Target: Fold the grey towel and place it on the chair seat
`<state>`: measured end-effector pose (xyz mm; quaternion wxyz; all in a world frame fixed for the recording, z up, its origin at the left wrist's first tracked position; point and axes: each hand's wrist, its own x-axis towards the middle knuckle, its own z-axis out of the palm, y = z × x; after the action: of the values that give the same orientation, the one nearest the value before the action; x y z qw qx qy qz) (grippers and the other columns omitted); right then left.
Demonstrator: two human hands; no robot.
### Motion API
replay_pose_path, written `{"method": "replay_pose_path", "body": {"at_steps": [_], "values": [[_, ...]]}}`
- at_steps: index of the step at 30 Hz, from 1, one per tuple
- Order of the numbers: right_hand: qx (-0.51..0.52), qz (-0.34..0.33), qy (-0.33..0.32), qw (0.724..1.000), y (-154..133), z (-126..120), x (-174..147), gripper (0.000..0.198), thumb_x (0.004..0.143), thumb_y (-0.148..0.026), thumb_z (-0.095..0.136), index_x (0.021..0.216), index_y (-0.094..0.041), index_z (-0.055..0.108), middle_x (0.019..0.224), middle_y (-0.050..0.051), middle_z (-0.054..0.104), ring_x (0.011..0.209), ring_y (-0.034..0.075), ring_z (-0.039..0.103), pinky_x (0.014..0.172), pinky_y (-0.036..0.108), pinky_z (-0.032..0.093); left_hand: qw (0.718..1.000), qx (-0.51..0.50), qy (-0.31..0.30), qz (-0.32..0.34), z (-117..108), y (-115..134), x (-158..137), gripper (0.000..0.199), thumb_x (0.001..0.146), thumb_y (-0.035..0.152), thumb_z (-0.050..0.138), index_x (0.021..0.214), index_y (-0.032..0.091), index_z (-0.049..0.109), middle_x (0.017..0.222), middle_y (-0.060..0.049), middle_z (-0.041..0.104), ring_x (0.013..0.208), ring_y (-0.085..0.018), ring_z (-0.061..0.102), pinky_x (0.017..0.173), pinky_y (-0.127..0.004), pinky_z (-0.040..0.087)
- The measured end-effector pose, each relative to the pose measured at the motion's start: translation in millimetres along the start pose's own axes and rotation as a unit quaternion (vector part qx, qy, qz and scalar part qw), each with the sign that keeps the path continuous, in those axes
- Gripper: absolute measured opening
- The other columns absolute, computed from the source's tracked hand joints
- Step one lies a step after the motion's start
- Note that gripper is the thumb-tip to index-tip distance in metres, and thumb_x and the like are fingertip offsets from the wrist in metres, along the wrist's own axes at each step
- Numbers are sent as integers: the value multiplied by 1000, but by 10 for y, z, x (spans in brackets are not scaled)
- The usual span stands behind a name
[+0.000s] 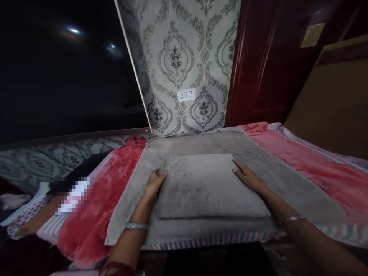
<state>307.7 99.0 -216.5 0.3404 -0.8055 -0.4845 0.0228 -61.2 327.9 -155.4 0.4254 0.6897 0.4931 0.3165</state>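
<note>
A folded grey plush cloth (201, 184) lies as a thick, roughly rectangular pad in front of me. Under it spreads a larger grey plush cloth (230, 142). My left hand (155, 182) is at the pad's left edge, thumb and forefinger apart, its other fingers partly hidden. At the right edge, near the far corner, my right hand (247, 177) rests with its fingers stretched forward and apart. Both hands appear to touch the pad's sides; neither visibly grips it.
A red plush blanket (94, 203) shows on the left, and pink plush bedding (310, 153) on the right. A large dark screen (63, 76) stands at left. Behind are patterned wallpaper (184, 46) with a "277" label (186, 94), a dark red door (264, 57) and a cardboard panel (336, 96).
</note>
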Motion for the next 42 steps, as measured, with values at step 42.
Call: {"method": "replay_pose_path", "body": {"at_steps": [42], "values": [[-306, -489, -183, 796, -2871, -459, 690, 20, 76, -12, 64, 92, -18, 73, 96, 9, 72, 117, 25, 56, 119, 56, 13, 959, -109, -144, 221, -114, 541, -679, 37, 82, 40, 64, 113, 19, 67, 115, -9, 70, 110, -26, 62, 98, -38, 47]]}}
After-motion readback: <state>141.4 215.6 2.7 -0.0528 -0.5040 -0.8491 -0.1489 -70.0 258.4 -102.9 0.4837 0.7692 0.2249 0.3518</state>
